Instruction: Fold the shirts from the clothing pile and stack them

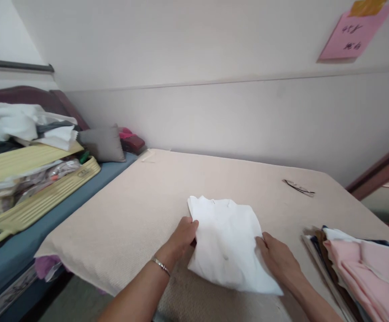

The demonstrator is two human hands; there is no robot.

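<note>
A white folded garment [226, 243] is held up a little over the beige padded surface, tilted toward me, with a small dark spot low on its front. My left hand [185, 232] grips its left edge, thumb on top, and a silver bracelet circles that wrist. On the opposite edge, my right hand [275, 252] pinches the cloth between thumb and fingers. The fingers behind the cloth are partly hidden. To the right of my right hand lies a stack of folded clothes [365, 268], pink on top, with brown, dark and white layers.
Eyeglasses [298, 188] lie on the beige cover [141, 201] toward the back right. At left are a yellow container [63, 181] heaped with bags and white cloths, and a grey cushion [102, 143]. A pink note [353, 36] is taped on the wall behind.
</note>
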